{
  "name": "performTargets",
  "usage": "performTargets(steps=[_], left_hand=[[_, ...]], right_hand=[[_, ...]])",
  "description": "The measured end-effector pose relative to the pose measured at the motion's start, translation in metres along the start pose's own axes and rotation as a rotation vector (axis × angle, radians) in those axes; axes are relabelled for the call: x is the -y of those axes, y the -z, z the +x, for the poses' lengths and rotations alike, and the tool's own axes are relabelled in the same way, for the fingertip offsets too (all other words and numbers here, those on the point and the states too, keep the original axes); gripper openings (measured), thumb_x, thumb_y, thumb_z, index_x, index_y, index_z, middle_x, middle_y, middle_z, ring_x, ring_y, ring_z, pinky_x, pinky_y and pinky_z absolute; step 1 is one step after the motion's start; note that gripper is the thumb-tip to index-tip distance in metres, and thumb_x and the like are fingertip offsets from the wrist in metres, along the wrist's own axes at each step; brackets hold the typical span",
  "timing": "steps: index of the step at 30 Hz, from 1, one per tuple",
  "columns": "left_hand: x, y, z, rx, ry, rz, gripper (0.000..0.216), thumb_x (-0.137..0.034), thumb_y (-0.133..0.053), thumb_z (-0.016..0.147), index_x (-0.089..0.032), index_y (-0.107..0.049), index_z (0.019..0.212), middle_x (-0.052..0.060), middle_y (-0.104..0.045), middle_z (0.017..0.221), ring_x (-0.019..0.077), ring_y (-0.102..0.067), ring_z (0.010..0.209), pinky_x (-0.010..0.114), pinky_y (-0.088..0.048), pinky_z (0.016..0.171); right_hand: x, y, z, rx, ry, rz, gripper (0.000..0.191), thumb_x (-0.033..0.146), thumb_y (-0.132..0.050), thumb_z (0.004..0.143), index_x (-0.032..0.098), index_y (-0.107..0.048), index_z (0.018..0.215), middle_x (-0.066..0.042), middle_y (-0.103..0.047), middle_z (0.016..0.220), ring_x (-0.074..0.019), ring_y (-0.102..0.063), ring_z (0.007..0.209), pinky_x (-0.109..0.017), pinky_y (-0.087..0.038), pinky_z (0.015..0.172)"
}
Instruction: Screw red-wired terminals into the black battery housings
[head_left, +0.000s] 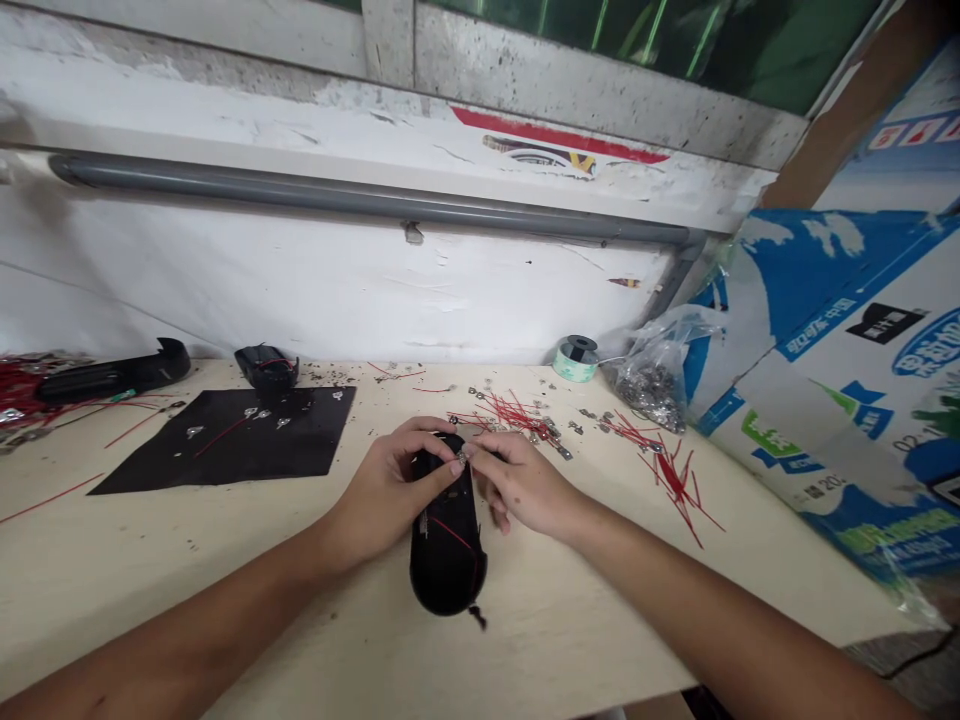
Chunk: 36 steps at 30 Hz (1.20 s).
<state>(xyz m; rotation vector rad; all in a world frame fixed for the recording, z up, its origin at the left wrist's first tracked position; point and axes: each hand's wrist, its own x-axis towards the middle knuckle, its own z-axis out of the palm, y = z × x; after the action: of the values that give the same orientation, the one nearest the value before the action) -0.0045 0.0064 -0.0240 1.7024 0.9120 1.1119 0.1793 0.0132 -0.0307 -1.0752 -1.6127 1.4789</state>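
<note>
A long black plastic housing (444,575) with a rounded near end lies lengthwise before me on the table. A thin red wire (452,533) runs across its hollow inside, and a short dark end sticks out at its lower right. My left hand (386,490) grips the housing's far part, thumb over the top and fingers around the left side. My right hand (529,485) pinches a small silvery metal piece (462,454) at the housing's upper right, close to the left thumb tip. The fingers partly hide that piece.
Loose red wires (517,415) and small metal tabs lie beyond my hands, with more wires (675,480) to the right. A black sheet (225,440), another black housing (120,375) and a black part (266,367) are left. A tape roll (575,360), plastic bag (652,375) and blue-white carton (840,400) stand right.
</note>
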Motion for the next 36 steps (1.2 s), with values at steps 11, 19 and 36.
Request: performTargets(steps=[11, 19, 36], left_hand=[[-0.004, 0.016, -0.004, 0.068, -0.689, 0.703, 0.049, 0.0, -0.045, 0.09, -0.025, -0.052, 0.132, 0.01, -0.053, 0.136, 0.0227, -0.044, 0.131, 0.044, -0.04, 0.108], [-0.009, 0.022, 0.002, 0.062, -0.972, 1.071, 0.026, -0.002, -0.051, 0.089, -0.014, -0.066, 0.107, 0.009, -0.071, 0.11, 0.0248, -0.061, 0.108, 0.049, -0.045, 0.104], [0.004, 0.01, -0.005, -0.065, -0.592, 0.641, 0.018, -0.01, -0.056, 0.09, -0.019, -0.068, 0.1, 0.007, -0.07, 0.1, 0.0208, -0.063, 0.099, 0.038, -0.053, 0.089]], right_hand=[[0.002, -0.001, -0.002, 0.028, -0.013, 0.184, 0.024, 0.037, -0.061, 0.086, 0.016, -0.06, 0.074, 0.001, -0.055, 0.053, -0.0111, -0.05, 0.037, -0.02, -0.04, 0.033], [0.003, 0.003, -0.002, 0.027, -0.036, 0.193, 0.025, 0.04, -0.062, 0.084, 0.017, -0.061, 0.076, 0.002, -0.055, 0.052, -0.0132, -0.05, 0.036, -0.024, -0.044, 0.03], [0.006, 0.007, 0.0, -0.199, 0.154, 0.067, 0.037, 0.048, -0.058, 0.09, 0.018, -0.053, 0.068, 0.003, -0.053, 0.046, -0.013, -0.049, 0.032, -0.022, -0.039, 0.03]])
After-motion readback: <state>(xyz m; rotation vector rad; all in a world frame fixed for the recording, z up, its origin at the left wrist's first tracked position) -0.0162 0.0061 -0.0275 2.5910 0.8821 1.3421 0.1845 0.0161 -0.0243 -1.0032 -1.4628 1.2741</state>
